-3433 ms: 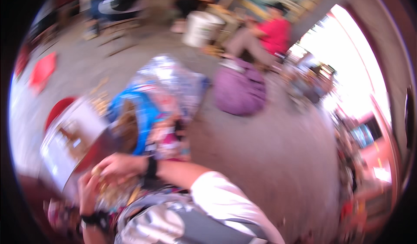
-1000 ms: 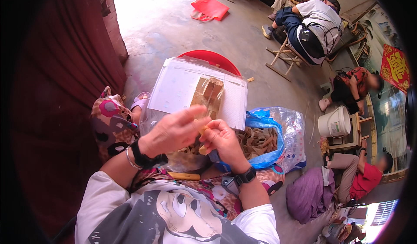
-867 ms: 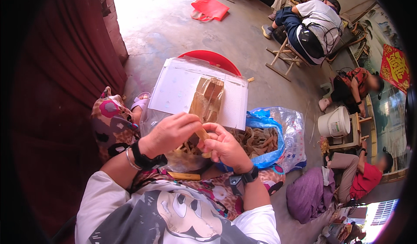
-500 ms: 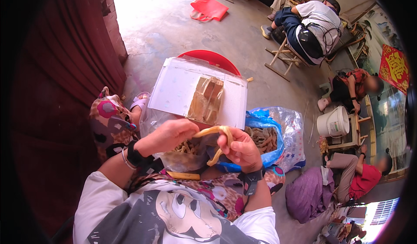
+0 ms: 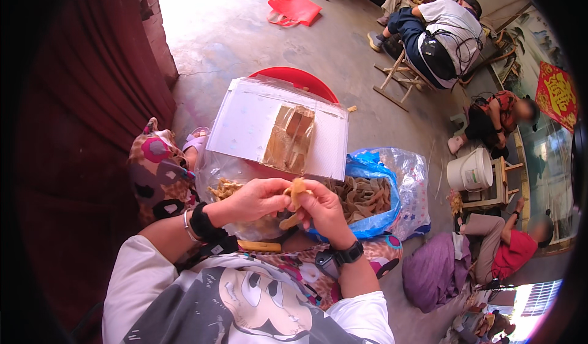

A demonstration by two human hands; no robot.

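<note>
Over my lap, both hands meet on a tan, pliable strip (image 5: 297, 188), bent into a loop; its exact kind I cannot make out. My left hand (image 5: 260, 198) pinches one side of it with thumb and fingers. Closed round the other side is my right hand (image 5: 323, 208), and a loose end hangs below. Just beyond the hands lies a white board (image 5: 242, 120) bearing brown blocks (image 5: 288, 140) under clear film. To the right, a blue plastic bag (image 5: 392, 206) is full of brownish strips (image 5: 364, 198). Lighter tan pieces (image 5: 225, 188) sit in clear plastic by my left wrist.
The board rests over a red basin (image 5: 309, 82). A yellow bar-shaped object (image 5: 260, 246) lies on my lap. A red bag (image 5: 294, 8) is on the floor ahead. At right are a white bucket (image 5: 470, 171), a purple cloth heap (image 5: 436, 273) and several seated people.
My hands have come closer together and slightly lower. The strip, stretched between them before, is now bunched into a tighter loop at the fingertips.
</note>
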